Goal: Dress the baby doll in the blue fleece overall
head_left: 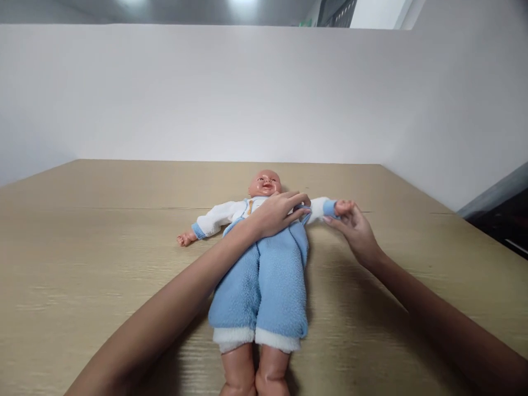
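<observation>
A baby doll (pixel 264 275) lies on its back on the wooden table (pixel 103 247), head towards the far wall, arms spread. It wears a white top and light blue fleece overalls; its bare feet reach the lower edge of the view. My left hand (pixel 276 213) rests on the doll's chest, fingers pinched on the blue overall strap (pixel 303 212) near its shoulder. My right hand (pixel 355 228) holds the doll's small hand (pixel 342 207) at the blue cuff, fingers closed round it.
A plain white partition (pixel 247 93) stands along the table's far edge and runs down the right side. A seam crosses the tabletop behind the doll. A dark area (pixel 503 214) shows past the table's right corner.
</observation>
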Demonstrator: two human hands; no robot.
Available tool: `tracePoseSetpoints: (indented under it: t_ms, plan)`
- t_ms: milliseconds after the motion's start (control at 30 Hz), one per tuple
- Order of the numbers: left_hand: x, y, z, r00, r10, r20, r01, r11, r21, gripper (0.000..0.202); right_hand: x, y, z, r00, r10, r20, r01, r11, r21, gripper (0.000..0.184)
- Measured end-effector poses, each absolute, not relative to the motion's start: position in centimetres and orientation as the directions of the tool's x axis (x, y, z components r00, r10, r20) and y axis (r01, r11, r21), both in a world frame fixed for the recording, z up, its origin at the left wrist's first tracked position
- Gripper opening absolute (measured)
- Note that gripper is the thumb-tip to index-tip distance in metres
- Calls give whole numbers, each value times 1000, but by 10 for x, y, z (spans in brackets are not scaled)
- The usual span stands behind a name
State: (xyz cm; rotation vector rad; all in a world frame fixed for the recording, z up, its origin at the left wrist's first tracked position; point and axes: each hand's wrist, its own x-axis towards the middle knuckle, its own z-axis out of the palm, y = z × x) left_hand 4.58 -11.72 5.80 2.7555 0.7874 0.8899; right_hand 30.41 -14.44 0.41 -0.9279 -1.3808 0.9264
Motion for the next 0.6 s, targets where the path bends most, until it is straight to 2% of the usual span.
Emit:
tracePoseSetpoints:
  t_ms: [100,167,300,367,433,500,600]
  plan:
    - [42,-124,62,690,478,544,409,-877,252,33,272,-122,9,29,909,416,-71,417,-906,56]
    - [37,-126,61,690,423,587,395,-900,184,35,254,-112,4,24,886,463,-77,463,-883,58]
    - [28,-127,57,680,290,673,395,-919,-4,35,237,-114,-17,-107,816,568,54,575,-817,46]
    - [27,-127,58,663,271,698,405,-914,-30,33,239,-121,-22,-183,774,606,138,630,-764,39]
    - [29,-128,60,615,310,725,417,-908,35,28,244,-129,-19,-252,746,616,186,662,-726,27]
    - [33,-128,64,526,426,736,440,-877,193,24,246,-137,-11,-293,734,612,186,672,-717,16]
    - [36,-122,67,464,620,632,406,-783,471,24,242,-145,-1,-287,746,601,138,653,-745,25]
